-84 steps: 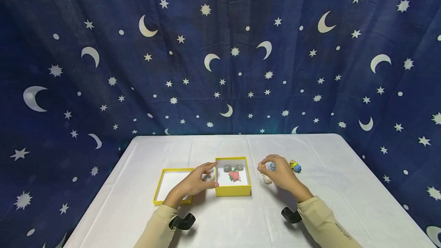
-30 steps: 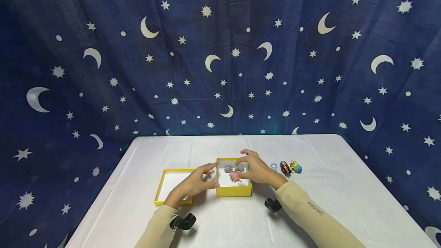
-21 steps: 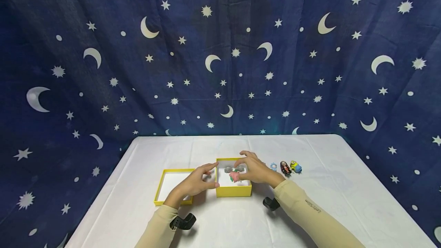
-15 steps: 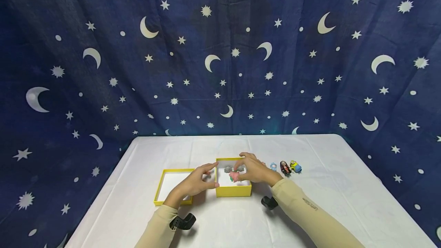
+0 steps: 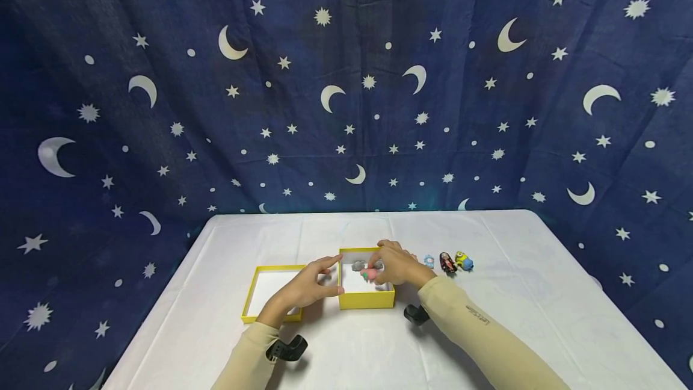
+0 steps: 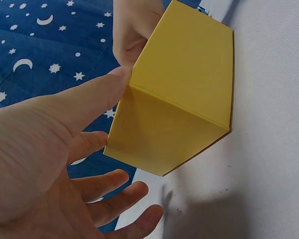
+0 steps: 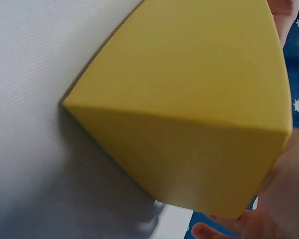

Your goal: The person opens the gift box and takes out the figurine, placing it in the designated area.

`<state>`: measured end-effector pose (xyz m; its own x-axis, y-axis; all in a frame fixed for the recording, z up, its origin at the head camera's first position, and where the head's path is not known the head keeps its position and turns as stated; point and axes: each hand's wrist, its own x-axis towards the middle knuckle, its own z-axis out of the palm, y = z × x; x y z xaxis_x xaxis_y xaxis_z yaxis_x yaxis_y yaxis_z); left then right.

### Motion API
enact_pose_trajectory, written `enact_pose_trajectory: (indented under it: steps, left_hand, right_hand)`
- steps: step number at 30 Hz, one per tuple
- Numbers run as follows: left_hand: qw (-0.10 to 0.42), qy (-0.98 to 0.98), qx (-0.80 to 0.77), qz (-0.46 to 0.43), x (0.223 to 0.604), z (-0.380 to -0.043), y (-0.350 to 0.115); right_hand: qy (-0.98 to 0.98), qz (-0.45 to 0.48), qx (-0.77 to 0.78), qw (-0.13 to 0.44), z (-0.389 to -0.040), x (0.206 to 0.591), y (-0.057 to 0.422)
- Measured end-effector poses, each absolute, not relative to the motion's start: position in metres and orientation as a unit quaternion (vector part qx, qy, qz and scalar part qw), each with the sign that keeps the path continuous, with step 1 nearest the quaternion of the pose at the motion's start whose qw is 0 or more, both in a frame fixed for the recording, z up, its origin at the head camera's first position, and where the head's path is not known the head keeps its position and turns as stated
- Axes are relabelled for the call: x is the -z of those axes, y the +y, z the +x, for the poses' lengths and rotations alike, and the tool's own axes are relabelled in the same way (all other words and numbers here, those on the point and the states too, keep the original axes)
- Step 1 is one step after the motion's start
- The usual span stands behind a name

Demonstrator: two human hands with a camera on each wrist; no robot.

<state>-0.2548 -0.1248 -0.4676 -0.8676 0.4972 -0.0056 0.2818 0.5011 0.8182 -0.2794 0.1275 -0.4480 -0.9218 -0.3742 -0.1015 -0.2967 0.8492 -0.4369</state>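
My left hand point(image 5: 305, 284) rests its extended thumb and index finger at the left corners of a yellow open-topped box point(image 5: 366, 301); the other fingers are spread loosely, as the left wrist view shows. My right hand point(image 5: 399, 265) reaches over the box's right wall, thumb and fingertips pinching a pink star-shaped toy figure point(image 5: 370, 274) with green on it. Beside that figure a small grey toy point(image 5: 358, 265) lies on the white box floor, and another grey piece is partly hidden by my right fingers. In the right wrist view the box wall point(image 7: 179, 64) conceals my right fingertips.
The yellow-rimmed box lid point(image 5: 271, 281) lies inside up, left of the box and partly under my left hand. Right of the box stand a small blue figure point(image 5: 429, 261), a dark-haired doll point(image 5: 447, 263) and a yellow-and-blue minion figure point(image 5: 464, 261). A starry curtain point(image 5: 346, 77) hangs behind the table.
My right hand has moved left from the figures on the table into the box, then its fingers have closed on the pink figure, which has turned. The left hand stays in place.
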Motion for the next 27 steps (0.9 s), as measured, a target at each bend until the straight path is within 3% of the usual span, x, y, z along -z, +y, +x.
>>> enact_pose_trajectory:
  steps: [27]
  left_hand:
    - [0.114, 0.858, -0.445, 0.231, 0.471, -0.256, -0.124]
  right_hand:
    - [0.975, -0.112, 0.179, 0.063, -0.281, 0.447, 0.113]
